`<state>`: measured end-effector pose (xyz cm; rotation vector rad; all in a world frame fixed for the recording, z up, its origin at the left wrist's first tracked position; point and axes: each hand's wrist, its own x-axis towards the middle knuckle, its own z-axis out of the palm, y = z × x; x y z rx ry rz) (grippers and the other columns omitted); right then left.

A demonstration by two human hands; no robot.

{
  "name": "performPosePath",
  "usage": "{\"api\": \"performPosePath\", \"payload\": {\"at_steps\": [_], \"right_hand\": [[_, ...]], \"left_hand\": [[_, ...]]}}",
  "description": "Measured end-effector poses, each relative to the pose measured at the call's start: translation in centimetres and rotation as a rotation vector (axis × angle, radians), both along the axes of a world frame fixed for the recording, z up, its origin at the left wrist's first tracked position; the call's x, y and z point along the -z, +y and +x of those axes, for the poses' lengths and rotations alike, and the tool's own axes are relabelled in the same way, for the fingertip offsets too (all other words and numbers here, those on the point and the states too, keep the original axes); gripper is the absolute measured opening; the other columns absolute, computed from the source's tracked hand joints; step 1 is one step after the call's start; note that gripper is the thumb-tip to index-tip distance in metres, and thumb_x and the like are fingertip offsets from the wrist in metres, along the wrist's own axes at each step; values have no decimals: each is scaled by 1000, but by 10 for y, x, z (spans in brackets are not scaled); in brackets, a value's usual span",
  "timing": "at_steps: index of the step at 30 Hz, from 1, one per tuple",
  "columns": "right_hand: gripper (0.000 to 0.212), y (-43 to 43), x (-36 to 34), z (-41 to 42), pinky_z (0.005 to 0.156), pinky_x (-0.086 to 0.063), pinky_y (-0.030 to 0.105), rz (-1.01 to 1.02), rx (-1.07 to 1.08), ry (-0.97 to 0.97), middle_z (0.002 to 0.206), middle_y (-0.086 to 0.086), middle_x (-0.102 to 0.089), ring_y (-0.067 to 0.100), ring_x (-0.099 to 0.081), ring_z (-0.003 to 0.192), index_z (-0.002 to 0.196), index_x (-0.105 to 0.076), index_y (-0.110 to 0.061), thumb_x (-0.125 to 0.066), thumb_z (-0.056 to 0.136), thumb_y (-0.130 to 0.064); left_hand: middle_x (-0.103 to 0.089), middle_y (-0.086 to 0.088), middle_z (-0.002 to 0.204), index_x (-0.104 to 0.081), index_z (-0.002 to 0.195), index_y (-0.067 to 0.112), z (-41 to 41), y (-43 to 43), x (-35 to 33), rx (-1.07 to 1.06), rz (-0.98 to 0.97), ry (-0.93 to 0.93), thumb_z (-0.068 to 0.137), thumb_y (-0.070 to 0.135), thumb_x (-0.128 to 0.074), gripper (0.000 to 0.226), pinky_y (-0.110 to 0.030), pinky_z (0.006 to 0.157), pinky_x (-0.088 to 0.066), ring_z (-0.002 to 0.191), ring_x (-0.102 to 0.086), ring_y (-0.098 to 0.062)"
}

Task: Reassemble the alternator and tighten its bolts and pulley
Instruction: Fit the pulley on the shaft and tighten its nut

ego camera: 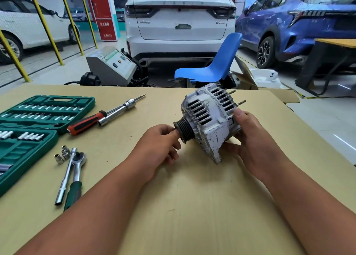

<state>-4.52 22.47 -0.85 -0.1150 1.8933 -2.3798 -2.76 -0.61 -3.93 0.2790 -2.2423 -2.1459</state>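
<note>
The alternator (209, 122) was held over the middle of the table (173, 206), which was covered in brown cardboard. It lay tilted, with the pulley (184, 128) pointing to the person's left and two studs (241, 102) sticking out at the far right end. Its lower mounting lug sat at or just above the cardboard – contact could not be confirmed.

The left hand (161, 145) was at the pulley, its fingers (176, 137) curled and pinching the grooved rim at the outer end. The right hand (250, 137) gripped the rear of the housing, thumb on top and the other fingers wrapped underneath.

To the left on the table lay an open green socket case (38, 119), with small bits set in rows. Just beside it were a screwdriver (86, 122) with a red and black handle and a long bar (117, 112) carrying a socket, the two crossing. Nearer the person lay a ratchet (77, 170) with a green grip, a thin steel bar (65, 177) touching it, and three loose sockets (62, 155) close by.

Behind the table stood a blue chair (212, 66), a white car (179, 19) and a blue car (300, 23).
</note>
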Motion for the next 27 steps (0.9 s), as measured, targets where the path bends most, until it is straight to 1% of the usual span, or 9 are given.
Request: {"api": "performPosePath", "payload": {"at_steps": [3, 5, 7, 9, 16, 19, 21, 23, 27], "right_hand": [[45, 0, 0, -1, 76, -65, 43, -4, 5, 0, 117, 10, -68, 17, -68, 96, 128, -57, -13, -59, 101, -48], [45, 0, 0, -1, 73, -64, 41, -9, 3, 2, 116, 10, -69, 16, -69, 93, 129, -57, -11, -60, 101, -47], [44, 1, 0, -2, 72, -63, 40, -7, -5, 6, 115, 10, -69, 16, -69, 91, 126, -58, -12, -60, 101, -48], [43, 2, 0, -2, 74, -64, 42, -3, -13, 9, 112, 9, -69, 16, -68, 90, 123, -59, -14, -62, 99, -49], [61, 3, 0, -2, 72, -64, 40, -12, -27, 18, 112, 9, -68, 14, -68, 90, 120, -59, -15, -69, 78, -58], [54, 4, 0, -2, 78, -64, 44, -4, -33, 15, 115, 10, -67, 17, -66, 96, 120, -59, -15, -67, 85, -56], [49, 5, 0, -2, 77, -64, 43, 6, -36, 13, 116, 11, -68, 18, -66, 97, 120, -59, -15, -65, 90, -54], [55, 5, 0, -2, 73, -63, 39, 5, -34, 17, 120, 14, -67, 19, -65, 100, 121, -59, -15, -66, 85, -56], [62, 5, 0, -2, 77, -63, 41, 19, -37, 25, 132, 19, -64, 19, -66, 104, 122, -59, -15, -69, 79, -59]], "left_hand": [[-69, -1, 70, -70, 103, 13, 2, -1, 0, 6, -1, 22, 98, 20, -73, 9, -26, 40, -41, 51, -58, -20], [-69, -1, 72, -72, 98, 18, 2, -3, -1, 18, 50, 25, 97, 13, -72, 5, -27, 41, -41, 52, -58, -21], [-69, -2, 75, -76, 88, 25, 2, -7, -2, 16, 122, 23, 98, 9, -67, 21, -28, 42, -41, 52, -58, -21], [-70, -3, 78, -79, 85, 29, 3, -9, -3, 4, 156, 32, 99, 8, -61, 31, -28, 43, -40, 53, -58, -22], [-69, -10, 75, -77, 105, 13, 5, -8, -5, -14, 131, -24, 101, 6, -54, 24, -24, 40, -38, 51, -58, -23], [-68, -9, 73, -79, 103, 16, 6, -7, -5, 14, 110, -23, 101, 7, -55, 25, -25, 40, -39, 50, -56, -22], [-66, -8, 72, -80, 98, 19, 8, -9, -5, 11, 137, -11, 101, 5, -55, 30, -24, 41, -38, 50, -55, -22], [-66, -7, 72, -82, 96, 23, 9, -11, -6, 10, 165, 5, 100, 4, -53, 34, -25, 42, -38, 50, -55, -22], [-66, -7, 73, -83, 97, 25, 9, -13, -7, -12, 155, 18, 99, 6, -52, 36, -26, 42, -38, 53, -55, -21]]}}
